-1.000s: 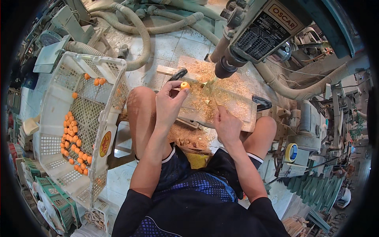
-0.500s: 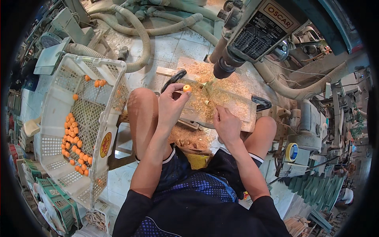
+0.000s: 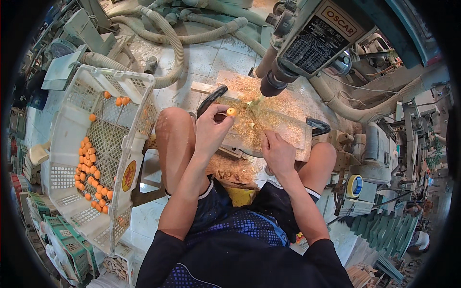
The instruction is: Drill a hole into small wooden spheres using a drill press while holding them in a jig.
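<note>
Between the thumb and fingers of my left hand [image 3: 209,128] is a small orange barrel-shaped wooden piece [image 3: 231,112], its pale end with a dark hole facing up. My right hand [image 3: 279,152] is closed in a pinch on a thin stick [image 3: 258,121], which points up and left toward the drilling spot. Both hands are above a wooden work board [image 3: 295,137] strewn with shavings. Over that board hangs the dark chuck [image 3: 272,84] of a drill press [image 3: 307,45]. Shavings and a pale greenish blur hide the area below the chuck.
At my left stands a white plastic crate [image 3: 65,158] with several orange pieces [image 3: 89,161] inside. Black clamp handles [image 3: 211,100] flank the board. Ribbed hoses [image 3: 170,48] cross the tiled floor behind. A yellow tape roll [image 3: 355,186] sits at the right.
My left hand has shifted slightly right and turned the orange piece so that its end shows more. The right hand and stick have moved slightly right and down.
</note>
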Demonstrator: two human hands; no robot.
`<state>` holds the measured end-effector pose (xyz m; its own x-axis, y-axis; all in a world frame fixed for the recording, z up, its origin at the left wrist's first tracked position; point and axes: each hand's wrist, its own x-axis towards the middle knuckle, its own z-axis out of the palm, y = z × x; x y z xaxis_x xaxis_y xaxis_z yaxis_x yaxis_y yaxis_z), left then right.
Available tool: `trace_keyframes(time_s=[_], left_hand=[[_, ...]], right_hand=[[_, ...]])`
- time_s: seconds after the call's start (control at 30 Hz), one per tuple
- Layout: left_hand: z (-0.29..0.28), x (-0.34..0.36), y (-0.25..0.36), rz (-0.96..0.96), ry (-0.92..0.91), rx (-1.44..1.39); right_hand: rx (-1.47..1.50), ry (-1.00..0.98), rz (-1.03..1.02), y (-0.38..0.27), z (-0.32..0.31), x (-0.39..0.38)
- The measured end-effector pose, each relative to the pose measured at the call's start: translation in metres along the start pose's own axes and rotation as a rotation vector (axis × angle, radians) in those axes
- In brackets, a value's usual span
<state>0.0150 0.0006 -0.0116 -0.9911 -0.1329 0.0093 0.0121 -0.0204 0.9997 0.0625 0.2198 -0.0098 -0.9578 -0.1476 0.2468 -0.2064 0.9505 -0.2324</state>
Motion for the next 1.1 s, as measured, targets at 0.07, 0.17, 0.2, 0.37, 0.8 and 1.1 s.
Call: trace_keyframes(time_s=[0.07,0.17,0.2,0.37,0.8,1.1], left_hand=[[0.0,-0.001,0.0,-0.022,-0.02,0.033],[0.001,0.0,0.0,-0.002,-0.02,0.049],[0.002,0.0,0.0,0.002,-0.024,0.059],[0.005,-0.002,0.002,-0.027,-0.029,0.083],[0.005,-0.002,-0.001,-0.005,-0.03,0.07],[0.004,-0.002,-0.001,0.002,-0.041,0.07]], right_hand=[[0.003,0.021,0.005,0.0,-0.003,-0.004],[0.018,0.047,0.023,0.002,-0.005,-0.004],[0.027,0.069,0.034,0.002,-0.005,-0.003],[0.019,0.027,0.035,-0.001,-0.003,0.001],[0.228,-0.035,0.122,-0.009,-0.007,-0.008],[0.278,-0.064,0.193,-0.006,-0.011,-0.009]])
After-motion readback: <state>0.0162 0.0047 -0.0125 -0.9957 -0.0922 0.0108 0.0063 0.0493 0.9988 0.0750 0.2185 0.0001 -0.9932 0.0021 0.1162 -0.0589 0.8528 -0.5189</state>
